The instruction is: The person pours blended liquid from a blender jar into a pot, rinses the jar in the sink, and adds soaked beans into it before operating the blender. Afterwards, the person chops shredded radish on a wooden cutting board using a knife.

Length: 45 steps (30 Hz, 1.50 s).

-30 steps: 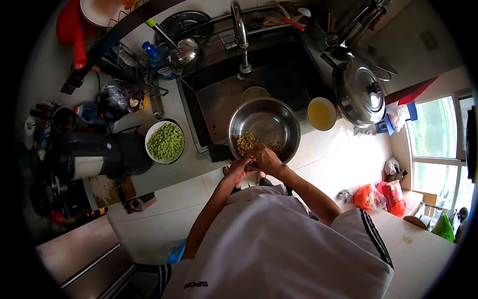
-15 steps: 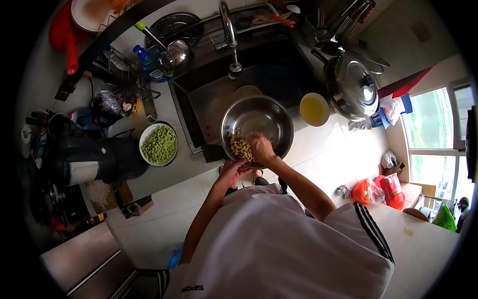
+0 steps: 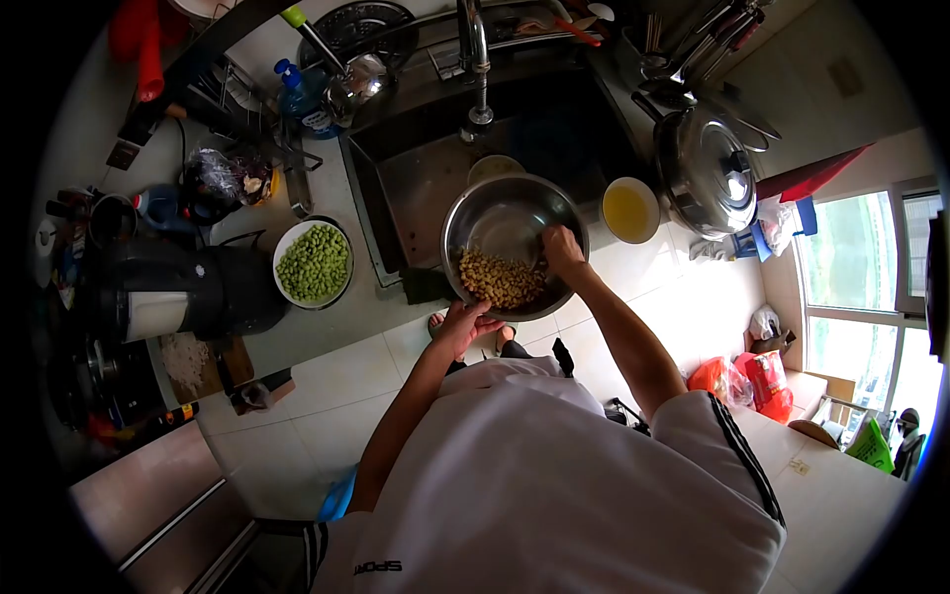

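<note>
Head view: both arms reach forward from the near side, slanting inward to a steel bowl [image 3: 505,213] at the near edge of the sink [image 3: 426,188]. The left hand [image 3: 460,327] sits low at the bowl's near left rim, its fingers partly closed on that edge, the forearm slanting in from the near left. Across the bowl, the right hand [image 3: 562,249] dips inside the right wall, knuckles up and fingers curled downward; their tips are hidden, so I cannot tell whether they hold anything. Its forearm slopes in from the near right. Pale brown beans [image 3: 500,281] lie heaped in the bowl's near part, between the hands. Well to the left, a white bowl [image 3: 287,236] of green pieces [image 3: 313,263] rests on the worktop [image 3: 322,329]; near the right hand is a bowl of yellow liquid [image 3: 625,215].
</note>
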Each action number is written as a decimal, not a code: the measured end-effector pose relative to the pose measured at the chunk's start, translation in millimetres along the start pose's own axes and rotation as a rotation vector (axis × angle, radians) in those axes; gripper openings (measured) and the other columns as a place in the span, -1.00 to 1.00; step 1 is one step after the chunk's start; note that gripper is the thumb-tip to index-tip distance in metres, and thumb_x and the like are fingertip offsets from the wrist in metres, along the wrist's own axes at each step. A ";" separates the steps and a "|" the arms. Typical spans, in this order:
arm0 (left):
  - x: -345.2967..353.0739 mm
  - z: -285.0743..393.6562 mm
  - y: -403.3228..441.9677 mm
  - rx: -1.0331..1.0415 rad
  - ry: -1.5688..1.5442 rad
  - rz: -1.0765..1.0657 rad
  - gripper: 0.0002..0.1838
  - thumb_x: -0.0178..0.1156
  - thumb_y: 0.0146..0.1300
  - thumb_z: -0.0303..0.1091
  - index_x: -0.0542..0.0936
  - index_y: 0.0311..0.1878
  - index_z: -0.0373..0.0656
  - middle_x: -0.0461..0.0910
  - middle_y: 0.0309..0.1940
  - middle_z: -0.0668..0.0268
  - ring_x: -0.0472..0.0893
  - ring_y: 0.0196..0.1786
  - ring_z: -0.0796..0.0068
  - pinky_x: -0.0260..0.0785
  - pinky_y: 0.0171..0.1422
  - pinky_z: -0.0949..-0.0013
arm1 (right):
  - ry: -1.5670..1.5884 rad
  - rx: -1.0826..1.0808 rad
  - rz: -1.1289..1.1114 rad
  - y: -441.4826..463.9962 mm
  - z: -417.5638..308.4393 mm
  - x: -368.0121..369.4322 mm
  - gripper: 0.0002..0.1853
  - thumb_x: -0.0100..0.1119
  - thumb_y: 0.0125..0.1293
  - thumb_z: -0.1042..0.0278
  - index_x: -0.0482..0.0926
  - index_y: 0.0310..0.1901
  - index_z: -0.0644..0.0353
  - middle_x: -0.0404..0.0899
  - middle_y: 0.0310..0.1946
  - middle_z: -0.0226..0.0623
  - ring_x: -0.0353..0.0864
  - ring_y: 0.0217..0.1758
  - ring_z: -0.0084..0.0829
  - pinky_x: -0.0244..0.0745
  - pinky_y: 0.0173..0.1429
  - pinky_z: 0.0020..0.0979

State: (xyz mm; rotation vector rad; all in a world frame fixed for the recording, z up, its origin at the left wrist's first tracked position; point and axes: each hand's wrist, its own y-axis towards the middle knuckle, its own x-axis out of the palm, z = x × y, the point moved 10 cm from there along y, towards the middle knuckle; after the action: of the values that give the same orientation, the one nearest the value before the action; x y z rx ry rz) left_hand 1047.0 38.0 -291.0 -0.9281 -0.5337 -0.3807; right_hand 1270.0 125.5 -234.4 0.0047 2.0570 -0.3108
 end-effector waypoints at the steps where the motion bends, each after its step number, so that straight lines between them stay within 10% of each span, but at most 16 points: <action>1: 2.0 1.6 -2.7 -0.003 -0.003 0.012 -0.61 0.15 0.32 -0.42 0.24 0.12 -0.25 0.49 -0.02 0.06 0.63 -0.05 0.19 0.59 0.11 0.11 | -0.040 -0.046 -0.005 0.0 -3.2 0.7 -0.81 -0.03 0.20 0.48 0.56 -0.35 0.41 0.60 -0.32 0.14 0.63 -0.21 0.11 0.54 -0.17 -0.07; 7: 8.2 4.5 -3.8 -0.011 -0.020 -0.044 -0.65 0.17 0.31 -0.42 0.34 0.07 -0.33 0.52 -0.03 0.06 0.64 -0.04 0.16 0.58 0.12 0.14 | 0.225 0.029 0.102 4.0 16.9 7.8 -0.86 0.02 0.14 0.53 0.58 -0.39 0.39 0.61 -0.37 0.14 0.65 -0.25 0.04 0.52 -0.27 -0.12; 19: 4.5 -0.1 0.1 -0.037 -0.047 -0.014 -0.64 0.20 0.27 -0.44 0.33 0.06 -0.27 0.48 -0.07 0.13 0.62 -0.13 0.26 0.62 0.06 0.09 | -0.253 -0.301 0.120 -0.7 -5.7 22.8 -0.91 0.12 0.10 0.52 0.60 -0.41 0.34 0.61 -0.44 0.10 0.65 -0.38 0.06 0.59 -0.25 -0.13; 26: 6.0 0.8 -1.2 -0.050 -0.023 -0.002 -0.62 0.23 0.25 -0.44 0.32 0.05 -0.26 0.46 -0.05 0.11 0.63 -0.11 0.12 0.60 0.07 0.09 | 0.867 -0.291 -0.332 -2.5 -154.4 -124.9 -0.85 0.33 0.20 0.43 0.62 -0.29 0.34 0.62 -0.49 -0.34 0.62 -0.51 -0.56 0.50 -0.43 -0.55; 32: 13.2 6.0 -10.1 -0.053 0.001 -0.001 -0.66 0.19 0.30 -0.40 0.32 0.04 -0.25 0.46 -0.09 0.17 0.63 -0.15 0.22 0.62 0.04 0.13 | 1.607 -1.000 -0.614 -63.1 -285.6 -270.0 -0.86 0.33 0.17 0.50 0.53 -0.40 0.30 0.50 -0.51 -0.19 0.62 -0.47 -0.56 0.33 -0.60 -0.71; 35: 15.0 7.9 -14.6 -0.055 0.031 -0.016 -0.68 0.16 0.35 -0.34 0.33 0.05 -0.26 0.47 -0.06 0.17 0.65 -0.14 0.25 0.62 0.04 0.18 | 1.826 -0.857 -0.766 -1.4 -250.6 -197.1 -0.90 0.28 0.17 0.51 0.55 -0.35 0.33 0.56 -0.44 -0.15 0.65 -0.43 -0.46 0.47 -0.50 -0.60; 37: 17.6 11.8 -23.9 -0.069 0.065 0.032 -0.64 0.16 0.36 -0.31 0.31 0.07 -0.25 0.47 -0.04 0.16 0.65 -0.12 0.23 0.61 0.04 0.17 | 0.452 -0.398 0.108 92.3 -153.6 -91.1 -0.86 0.23 0.15 0.57 0.58 -0.23 0.35 0.63 -0.28 -0.15 0.67 -0.32 -0.39 0.58 -0.27 -0.48; 40: 12.7 16.5 -23.8 -0.032 0.095 0.019 -0.54 0.18 0.35 -0.27 0.22 0.16 -0.20 0.44 0.04 0.11 0.65 -0.06 0.18 0.59 0.07 0.14 | 0.543 -0.475 0.352 63.0 -143.1 -94.7 -0.75 0.16 0.15 0.63 0.59 -0.10 0.33 0.65 -0.12 -0.20 0.67 -0.16 -0.37 0.57 -0.05 -0.40; 45: -0.2 22.3 -48.6 0.038 0.229 -0.035 -0.36 0.19 0.35 -0.22 0.08 0.35 -0.11 0.33 0.22 0.07 0.56 0.13 0.15 0.49 0.18 0.12 | 1.048 -0.386 -0.286 19.3 -178.3 -125.6 -0.62 0.19 0.27 0.53 0.49 0.14 0.29 0.61 -0.01 -0.07 0.67 -0.03 -0.29 0.59 0.04 -0.34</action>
State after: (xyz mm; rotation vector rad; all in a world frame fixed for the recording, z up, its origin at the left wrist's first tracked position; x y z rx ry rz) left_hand 1015.3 29.9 -248.8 -0.8265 -0.3464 -0.5005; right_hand 1180.1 199.6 -49.0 -0.4518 3.1390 -0.0625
